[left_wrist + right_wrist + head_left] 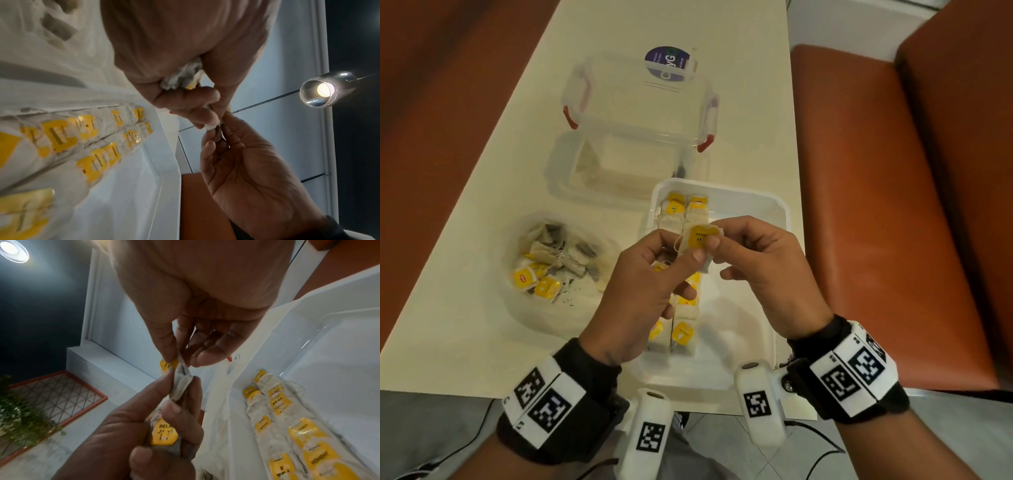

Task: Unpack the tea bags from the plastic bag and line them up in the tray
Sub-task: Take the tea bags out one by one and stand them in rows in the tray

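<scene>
Head view: both hands hover over the white tray point(774, 212), the left hand point(640, 291) and right hand point(760, 260) together pinching one tea bag point(700, 245), probably to free it from a second held lower in the left. Its yellow tag faces up, long axis roughly along the tray's rows point(685, 318). The plastic bag point(551, 263) lies left of the tray.

Left wrist view: fingers point(197, 104) curl round a crumpled bag.

Right wrist view: thumb and forefinger clamp the bag's upper edge.
</scene>
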